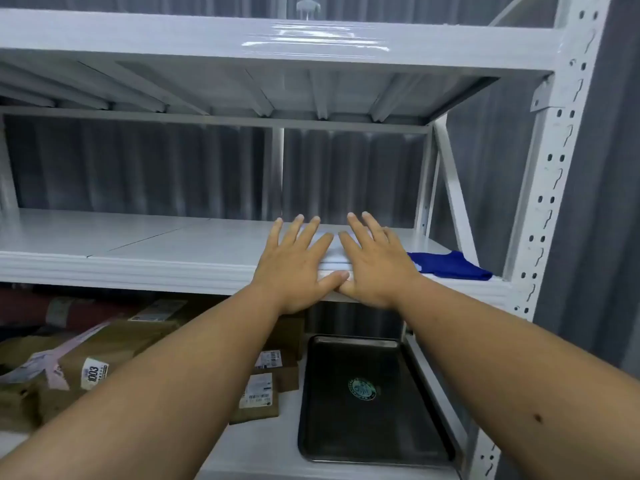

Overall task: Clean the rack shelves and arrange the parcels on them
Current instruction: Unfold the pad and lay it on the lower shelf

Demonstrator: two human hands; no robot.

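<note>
Both the left hand and right hand press flat, fingers spread, on a white parcel lying on the middle shelf, the blue cloth just right of them.

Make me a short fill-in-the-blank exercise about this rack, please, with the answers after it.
1. Both hands, left and right, lie flat on a ____ parcel.
2. The cloth beside the right hand is ____.
3. The black tray lies on the shelf ____ the hands.
4. The brown parcels lie to the ____ of the tray.

Answers: white; blue; below; left
</note>
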